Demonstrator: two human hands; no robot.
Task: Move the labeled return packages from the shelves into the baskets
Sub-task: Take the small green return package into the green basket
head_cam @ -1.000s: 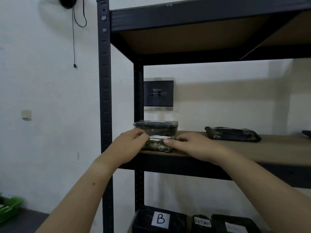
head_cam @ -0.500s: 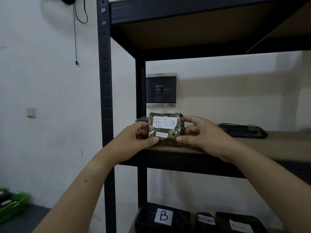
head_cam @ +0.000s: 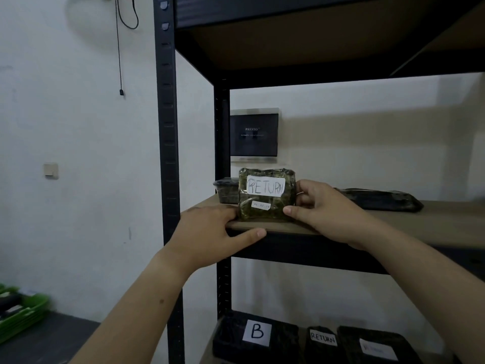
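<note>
A dark green wrapped package (head_cam: pixel 265 214) with a white RETURN label stands on edge at the front of the middle shelf (head_cam: pixel 393 227), label toward me. My right hand (head_cam: pixel 322 208) grips its right side, thumb in front and fingers behind. My left hand (head_cam: pixel 210 229) rests on the shelf's front edge just left of the package, fingers straight, thumb under the board. On the lower shelf lie another package labelled RETURN (head_cam: pixel 323 340), one labelled B (head_cam: pixel 256 334) and a third with a faint label (head_cam: pixel 375 348).
Behind the held package sits a black container (head_cam: pixel 225 190); a flat dark package (head_cam: pixel 380 199) lies further right on the same shelf. Black shelf posts (head_cam: pixel 168 153) stand at the left. A green basket (head_cam: pixel 21 316) holding items sits on the floor at lower left.
The package went from lying flat to standing with its label toward me. My left hand has since let go of it and dropped to the shelf edge; my right hand still holds it.
</note>
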